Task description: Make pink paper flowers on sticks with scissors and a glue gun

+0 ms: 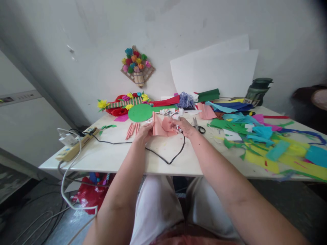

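Pink paper (163, 126) sits pinched between our left hand (144, 131) and right hand (184, 126), both gripping it just above the worktop (114, 156); rolled pink sticks (132, 130) lie left, scissors (198, 125) right.

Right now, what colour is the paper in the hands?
Salmon pink: the folded paper, held by left hand and right hand, head view.

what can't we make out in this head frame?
Head view only:
- Fingertips of the left hand and right hand: hidden behind the pink paper they hold.
- White object beyond the paper: partly covered, too small to identify.
- Where the black cable ends: hidden behind the right hand.
- Dark shape at right edge: cut off and blurred.
- Power strip sockets: too small.
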`<state>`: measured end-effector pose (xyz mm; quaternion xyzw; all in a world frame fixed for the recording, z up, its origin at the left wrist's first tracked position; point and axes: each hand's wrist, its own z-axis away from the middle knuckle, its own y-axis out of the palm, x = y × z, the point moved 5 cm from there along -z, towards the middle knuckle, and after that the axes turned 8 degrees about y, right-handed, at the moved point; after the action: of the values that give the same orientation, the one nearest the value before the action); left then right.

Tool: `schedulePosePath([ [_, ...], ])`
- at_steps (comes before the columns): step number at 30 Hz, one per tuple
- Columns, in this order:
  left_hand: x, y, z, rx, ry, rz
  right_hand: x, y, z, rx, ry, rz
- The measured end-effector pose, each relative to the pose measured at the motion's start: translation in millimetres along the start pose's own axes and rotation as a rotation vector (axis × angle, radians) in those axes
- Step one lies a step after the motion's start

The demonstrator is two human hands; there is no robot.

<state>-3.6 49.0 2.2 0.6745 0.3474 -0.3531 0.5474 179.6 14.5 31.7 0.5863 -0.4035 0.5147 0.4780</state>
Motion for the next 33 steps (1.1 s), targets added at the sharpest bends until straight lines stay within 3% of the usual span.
schedulePosePath([
  [14,1.5,1.9,2.6,0.034,-0.051,-0.003,-2.0,1.7,0.3,-0.041,-0.002,0.128],
  [33,4.1,-1.6,-0.1,-0.016,-0.045,0.002,-4.6,1.0,0.4,-0.055,0.016,0.163],
])
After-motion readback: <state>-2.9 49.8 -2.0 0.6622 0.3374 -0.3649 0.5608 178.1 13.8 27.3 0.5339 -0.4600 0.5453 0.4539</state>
